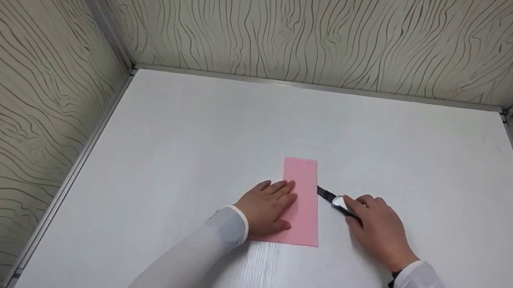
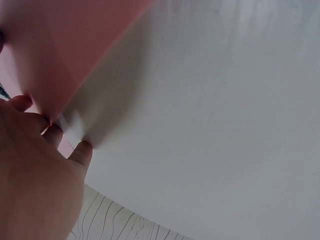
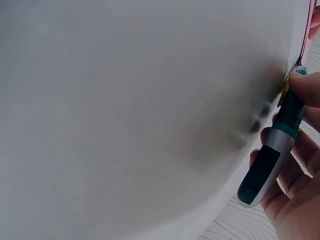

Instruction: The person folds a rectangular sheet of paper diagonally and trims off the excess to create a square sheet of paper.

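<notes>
A narrow pink paper point(image 1: 301, 193) lies lengthwise on the white table point(image 1: 182, 152); it shows blurred at the top left of the left wrist view as pink paper point(image 2: 65, 45). My left hand point(image 1: 269, 206) lies flat on its near left part, fingers straight, pressing it down. My right hand point(image 1: 378, 227) grips a dark utility knife point(image 1: 334, 201) with a teal and silver handle point(image 3: 272, 150). The knife's tip sits at the paper's right edge. In the right wrist view my fingers point(image 3: 305, 90) curl round the handle.
Wood-grain panel walls point(image 1: 282, 18) close in the table at the back and on both sides, with metal trim at their base. White sleeves cover both forearms.
</notes>
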Demonstrator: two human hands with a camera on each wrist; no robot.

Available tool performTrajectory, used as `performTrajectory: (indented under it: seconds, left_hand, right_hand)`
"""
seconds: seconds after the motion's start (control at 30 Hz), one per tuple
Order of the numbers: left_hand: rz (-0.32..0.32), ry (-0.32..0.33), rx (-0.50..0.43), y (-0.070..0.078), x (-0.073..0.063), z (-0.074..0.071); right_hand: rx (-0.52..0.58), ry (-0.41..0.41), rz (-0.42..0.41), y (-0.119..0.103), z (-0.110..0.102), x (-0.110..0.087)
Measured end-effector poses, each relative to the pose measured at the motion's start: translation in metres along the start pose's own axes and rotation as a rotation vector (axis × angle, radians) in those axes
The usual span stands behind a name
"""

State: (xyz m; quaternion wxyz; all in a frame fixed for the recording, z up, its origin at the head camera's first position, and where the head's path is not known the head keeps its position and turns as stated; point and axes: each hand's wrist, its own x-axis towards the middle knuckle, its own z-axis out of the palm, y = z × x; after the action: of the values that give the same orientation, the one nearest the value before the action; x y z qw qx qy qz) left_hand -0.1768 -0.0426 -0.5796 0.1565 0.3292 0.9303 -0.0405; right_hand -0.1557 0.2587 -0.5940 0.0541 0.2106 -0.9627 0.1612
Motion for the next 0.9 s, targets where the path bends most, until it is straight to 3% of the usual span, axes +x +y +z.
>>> performTrajectory:
  seconds: [0.33, 0.9]
  left_hand:
    - [-0.013, 0.061, 0.065, 0.001, 0.005, 0.003]
    - [-0.011, 0.053, 0.062, 0.001, 0.011, 0.002]
  right_hand:
    - [0.021, -0.007, 0.006, -0.003, 0.001, 0.001]
    - [0.01, -0.028, -0.011, -0.009, 0.002, 0.012]
